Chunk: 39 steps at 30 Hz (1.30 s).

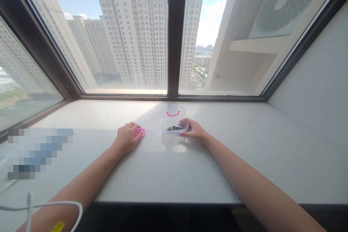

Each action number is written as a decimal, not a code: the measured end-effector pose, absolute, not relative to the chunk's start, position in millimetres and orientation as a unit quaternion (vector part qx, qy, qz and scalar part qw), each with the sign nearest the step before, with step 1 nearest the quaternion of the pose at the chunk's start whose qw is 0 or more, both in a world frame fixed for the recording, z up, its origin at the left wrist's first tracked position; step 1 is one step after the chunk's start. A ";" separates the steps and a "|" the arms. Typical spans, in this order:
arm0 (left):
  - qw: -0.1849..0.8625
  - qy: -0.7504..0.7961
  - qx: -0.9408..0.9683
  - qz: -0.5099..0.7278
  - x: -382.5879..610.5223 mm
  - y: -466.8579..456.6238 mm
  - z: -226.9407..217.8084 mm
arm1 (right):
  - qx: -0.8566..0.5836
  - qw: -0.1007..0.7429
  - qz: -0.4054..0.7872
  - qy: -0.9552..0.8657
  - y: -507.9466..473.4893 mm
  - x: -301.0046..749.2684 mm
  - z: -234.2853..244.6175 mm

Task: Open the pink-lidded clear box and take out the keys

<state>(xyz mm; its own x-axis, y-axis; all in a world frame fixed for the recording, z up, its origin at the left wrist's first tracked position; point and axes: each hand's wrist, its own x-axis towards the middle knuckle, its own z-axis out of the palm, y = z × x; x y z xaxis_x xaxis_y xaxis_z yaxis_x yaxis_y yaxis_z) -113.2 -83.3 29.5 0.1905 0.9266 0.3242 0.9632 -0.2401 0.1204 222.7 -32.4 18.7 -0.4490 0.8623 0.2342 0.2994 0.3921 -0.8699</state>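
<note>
My left hand (126, 137) rests on the sill with its fingers curled over a pink loop-shaped thing (141, 133); most of that thing is hidden under the fingers, so its kind does not show. To the right, my right hand (196, 131) grips the right side of a small clear plastic box (169, 134), thumb in front and fingers behind. Several thin dark pieces (174, 128) lie inside the box, too small to name surely. Just behind it is its clear lid (181, 111), with a pink carrying handle (173, 115).
The pale speckled windowsill (152, 174) ends at a front edge near me. A dark window frame (174, 61) rises behind the lid. At the left lies a blurred-out bluish thing (43, 152); a white cable (65, 203) loops across my left forearm.
</note>
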 end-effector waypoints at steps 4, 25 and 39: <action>0.078 -0.640 -0.750 -0.148 -109.9 -85.9 30.2 | -0.400 0.361 0.445 -0.715 -28.4 214.6 21.3; -0.147 -0.459 -0.787 -0.384 -108.5 -88.1 33.1 | -0.256 0.467 0.540 -0.651 -39.2 113.2 6.2; 0.004 -0.559 -0.692 -0.457 -147.3 -77.7 54.9 | -0.412 0.453 0.540 -0.578 -37.0 130.6 9.5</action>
